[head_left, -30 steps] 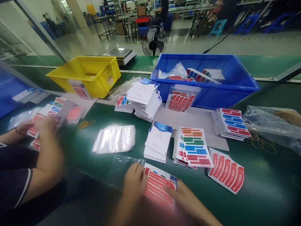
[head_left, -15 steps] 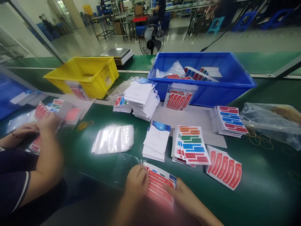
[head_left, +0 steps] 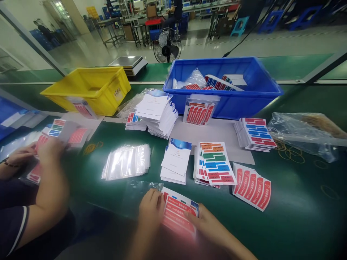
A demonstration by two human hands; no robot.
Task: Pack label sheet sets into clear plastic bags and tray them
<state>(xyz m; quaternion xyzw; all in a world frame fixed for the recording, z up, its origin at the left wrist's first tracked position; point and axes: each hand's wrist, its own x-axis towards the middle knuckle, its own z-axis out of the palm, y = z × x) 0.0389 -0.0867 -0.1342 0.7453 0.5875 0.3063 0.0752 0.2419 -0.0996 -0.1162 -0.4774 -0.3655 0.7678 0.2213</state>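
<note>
My right hand (head_left: pixel 207 224) grips a small stack of sticker sheets (head_left: pixel 179 213), thumb on top; the uppermost sheet has red curved Max/Min Level labels, and coloured edges of others show behind it. Curled at the stack's left edge, my left hand (head_left: pixel 151 209) pinches a clear plastic bag (head_left: pixel 135 191) that spreads to the left. Whether the stack's edge lies inside the bag, I cannot tell. Beyond my hands are white booklets (head_left: pixel 176 159), multicoloured sticker sheets (head_left: pixel 219 164) and a fan of red label sheets (head_left: pixel 252 186). A pile of clear bags (head_left: pixel 127 162) lies to the left.
A blue bin (head_left: pixel 222 104) and a yellow bin (head_left: pixel 108 97) stand at the back, near a tall booklet stack (head_left: pixel 159 112). More sticker sheets (head_left: pixel 256 133) and rubber bands (head_left: pixel 290 151) are at right. A co-worker's hands (head_left: pixel 48 151) handle sheets at left.
The whole view has shifted slightly, so things sit a little further left. My hands keep the same hold on the sheets and bag. The co-worker's hand has moved a little.
</note>
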